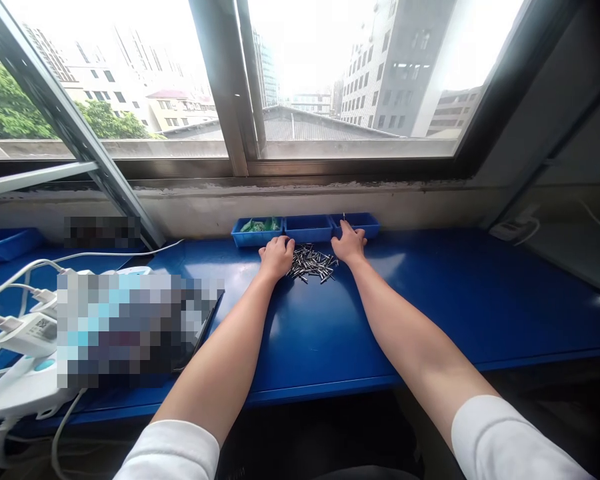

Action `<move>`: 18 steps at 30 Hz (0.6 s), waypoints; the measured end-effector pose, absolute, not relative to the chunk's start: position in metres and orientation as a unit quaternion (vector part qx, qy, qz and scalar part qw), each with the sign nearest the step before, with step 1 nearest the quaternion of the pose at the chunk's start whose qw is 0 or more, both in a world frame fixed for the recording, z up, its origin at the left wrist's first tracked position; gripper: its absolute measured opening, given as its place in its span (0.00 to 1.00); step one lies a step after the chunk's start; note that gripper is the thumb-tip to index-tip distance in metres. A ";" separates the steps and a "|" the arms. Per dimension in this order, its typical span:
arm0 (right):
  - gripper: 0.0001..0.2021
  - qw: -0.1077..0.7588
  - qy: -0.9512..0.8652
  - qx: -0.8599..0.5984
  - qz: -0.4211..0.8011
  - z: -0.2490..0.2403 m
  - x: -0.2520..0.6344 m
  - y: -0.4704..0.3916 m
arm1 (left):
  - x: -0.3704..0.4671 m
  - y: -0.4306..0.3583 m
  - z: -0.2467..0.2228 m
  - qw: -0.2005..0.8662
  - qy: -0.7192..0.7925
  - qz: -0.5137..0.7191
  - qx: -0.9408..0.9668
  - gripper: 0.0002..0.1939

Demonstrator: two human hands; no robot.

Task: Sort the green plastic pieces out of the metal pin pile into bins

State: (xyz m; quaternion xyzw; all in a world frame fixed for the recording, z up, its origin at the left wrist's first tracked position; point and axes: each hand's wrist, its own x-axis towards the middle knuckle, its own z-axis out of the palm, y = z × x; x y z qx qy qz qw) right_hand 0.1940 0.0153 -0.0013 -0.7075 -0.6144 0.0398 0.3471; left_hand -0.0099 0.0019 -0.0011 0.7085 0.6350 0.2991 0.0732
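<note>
A loose pile of small metal pins point(312, 264), dark and silver and rivet-like, lies on the blue tabletop. My left hand point(277, 257) rests at the pile's left edge, its fingers curled down; whatever they hold is hidden. Over the front rim of the right blue bin point(373, 225) reaches my right hand point(350, 243), fingers closed, with one thin pin point(345, 217) sticking up at the fingertips. Beside it stands the middle blue bin point(309, 233). Green and clear plastic packing point(259, 225) fills the left blue bin point(253, 239).
White power strips with plugs and cables point(27, 333) crowd the left side, next to a blurred-out item point(130, 327). Another blue tray point(7, 245) sits at far left. A slanting metal shelf post point(125, 193) rises before the window. A white socket point(510, 228) lies at far right.
</note>
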 end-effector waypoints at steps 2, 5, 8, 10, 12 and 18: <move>0.32 0.336 -0.618 -0.709 0.046 -0.002 0.197 0.018 | -0.009 0.002 -0.002 0.075 0.634 0.297 0.710 0.20; 0.34 0.329 -0.621 -0.709 0.050 -0.005 0.200 0.022 | -0.010 0.002 -0.003 0.075 0.633 0.297 0.711 0.20; 0.35 0.339 -0.623 -0.702 0.058 -0.009 0.199 0.023 | -0.011 0.003 -0.004 0.071 0.631 0.298 0.713 0.19; 0.34 0.369 -0.624 -0.687 0.045 -0.010 0.196 0.021 | -0.011 0.003 -0.004 0.069 0.634 0.291 0.713 0.19; 0.27 0.415 -0.622 -0.664 0.014 -0.011 0.194 0.019 | -0.012 0.003 -0.004 0.070 0.640 0.282 0.711 0.18; 0.08 0.420 -0.653 -0.626 0.073 -0.013 0.190 0.014 | -0.012 0.002 -0.004 0.072 0.640 0.259 0.720 0.19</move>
